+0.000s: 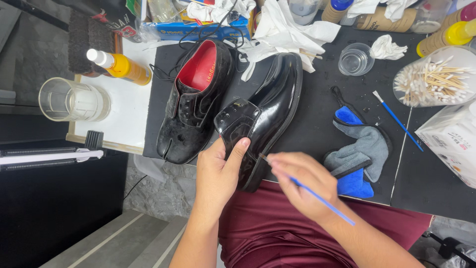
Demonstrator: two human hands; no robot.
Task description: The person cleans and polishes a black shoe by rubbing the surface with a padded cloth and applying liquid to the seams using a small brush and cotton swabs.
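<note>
Hands are working close together just above the maroon lap (277,233). The left hand (216,171) is closing around the near end of a glossy black shoe (270,111), thumb pressing on its raised tongue, fingers wrapping out of sight behind. The right hand (302,181) is pinching a thin blue-handled brush (322,198) between curled fingers, the tip meeting the shoe's side just beside the left thumb while the handle is trailing back over the wrist.

Just left of the left hand, a second black shoe (196,104) with a red lining is lying on the black mat (317,124), nearly touching the held one. Right of the right hand, a grey and blue cloth (359,154) is lying crumpled, with another blue brush (396,119) beyond it.

Farther out, a small clear cup (355,59) is standing past the cloth, a clear tub of cotton swabs (434,77) is sitting to the far right, and crumpled white tissues (285,30) are piling up beyond the shoe toes. Far left of the hands, an orange bottle (121,65) is lying on its side near a clear glass (72,99).
</note>
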